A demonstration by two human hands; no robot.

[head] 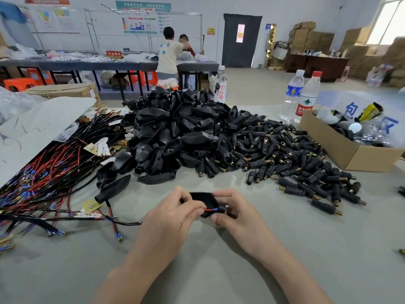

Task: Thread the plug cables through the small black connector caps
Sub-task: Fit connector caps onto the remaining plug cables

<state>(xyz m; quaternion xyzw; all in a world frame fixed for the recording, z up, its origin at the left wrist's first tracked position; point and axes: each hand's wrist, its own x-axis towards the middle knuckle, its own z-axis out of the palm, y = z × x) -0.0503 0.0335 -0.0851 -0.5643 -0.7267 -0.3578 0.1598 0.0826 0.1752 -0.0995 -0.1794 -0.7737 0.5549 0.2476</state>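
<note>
grey counter (219,270) is seen across the foreground, bounded by a cable bundle (43,172) at left, a pile of black housings (175,132) and a spread of small connector caps (295,156) behind, and a cardboard box (341,150) at right. one black housing (202,199) is clamped in the right hand (238,216) grip; a red wire (210,209) across it is pinched in the left hand (173,213) grip. work tables (109,64) are seen beyond.

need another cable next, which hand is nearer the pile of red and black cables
Left. The left hand is just right of the cable pile; the right hand is farther right, beyond the black cap both hands hold.
</note>
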